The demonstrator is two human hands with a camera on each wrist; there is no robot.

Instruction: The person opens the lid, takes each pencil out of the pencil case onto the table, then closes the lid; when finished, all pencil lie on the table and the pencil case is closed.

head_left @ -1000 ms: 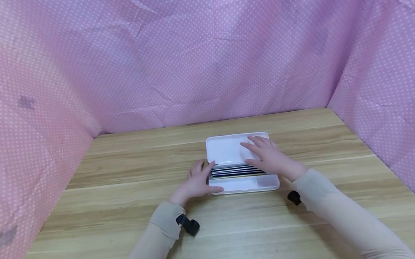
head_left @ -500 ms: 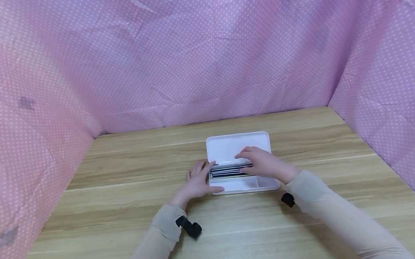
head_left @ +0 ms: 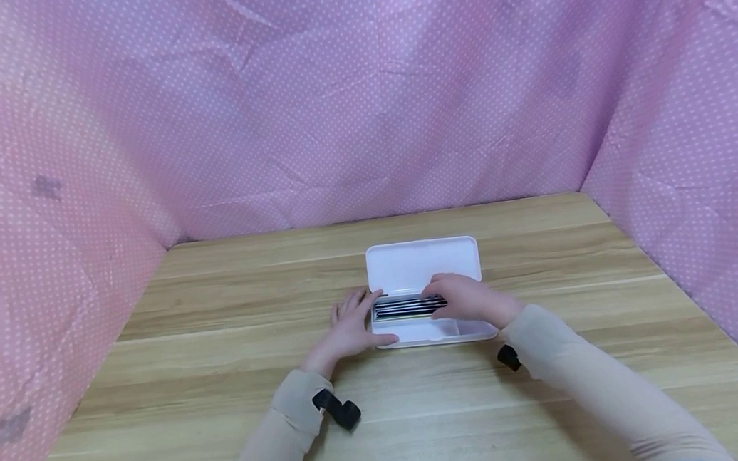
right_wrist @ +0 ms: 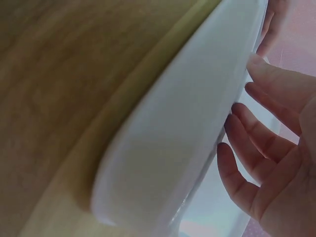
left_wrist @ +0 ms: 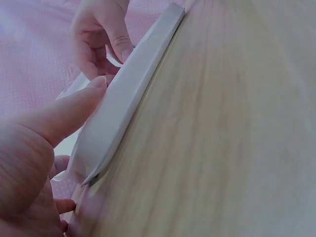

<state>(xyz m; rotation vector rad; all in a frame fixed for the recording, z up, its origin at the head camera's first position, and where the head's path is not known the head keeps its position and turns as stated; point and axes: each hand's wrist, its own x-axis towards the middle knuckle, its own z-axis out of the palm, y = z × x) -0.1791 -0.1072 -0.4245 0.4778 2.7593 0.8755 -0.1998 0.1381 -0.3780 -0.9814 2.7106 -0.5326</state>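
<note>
A white pencil case (head_left: pixel 417 331) lies on the table with its lid (head_left: pixel 403 265) folded back, away from me. Several thin dark sticks that look like pencils (head_left: pixel 403 308) fill its rear compartment. My left hand (head_left: pixel 350 330) grips the left end of the case, thumb at the front rim and fingers round the far corner. Over the right part of the pencils my right hand (head_left: pixel 470 300) reaches down with bent fingers and thumb. In the right wrist view the front wall (right_wrist: pixel 168 128) hides its fingertips, so I cannot tell whether they pinch the pencils.
The front compartment has a small divided section (head_left: pixel 474 325) at its right end. Wood-grain table (head_left: pixel 219 291) surrounds the case. Pink dotted cloth (head_left: pixel 360 102) hangs behind the table and at both sides. Dark wrist cameras (head_left: pixel 348 415) sit under the sleeves.
My right hand has come down from over the lid, leftward and nearer to me, onto the pencils, its fingers bending more. The left hand stays at the case's left end.
</note>
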